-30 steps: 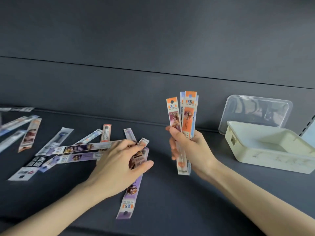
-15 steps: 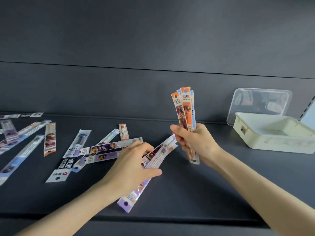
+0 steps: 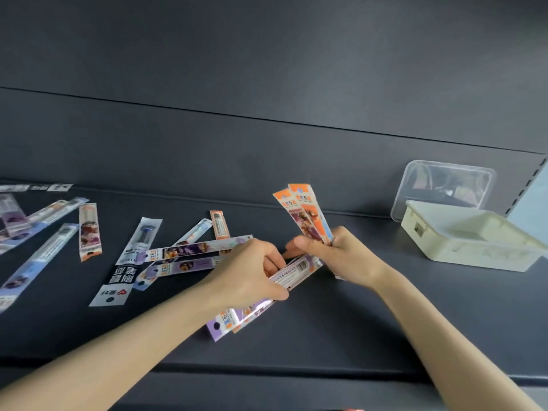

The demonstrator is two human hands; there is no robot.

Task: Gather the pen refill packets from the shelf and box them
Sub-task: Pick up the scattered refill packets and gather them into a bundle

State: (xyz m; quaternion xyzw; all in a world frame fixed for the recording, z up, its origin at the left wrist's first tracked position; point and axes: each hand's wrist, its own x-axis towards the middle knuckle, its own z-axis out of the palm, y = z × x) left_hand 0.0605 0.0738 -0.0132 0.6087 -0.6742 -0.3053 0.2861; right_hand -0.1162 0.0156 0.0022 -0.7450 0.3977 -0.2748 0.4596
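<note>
Packets of pen refills [image 3: 52,250] lie scattered over the left half of the dark shelf [image 3: 326,330]. Among them are an orange packet [image 3: 89,232], a black-and-white packet [image 3: 121,280] and two purple packets [image 3: 192,250] lying crosswise over others. The left hand [image 3: 249,274] has its fingers and thumb curled round a pair of purple-ended packets [image 3: 228,324]. It holds them slantwise over the shelf, their upper end just beside the right hand [image 3: 341,253]. The right hand grips a fanned bundle of orange-topped packets [image 3: 302,212] that points up and tilts left. Well to the right stands the cream box [image 3: 459,247], open, with its clear lid [image 3: 444,188] leaning against the shelf's back wall behind it.
</note>
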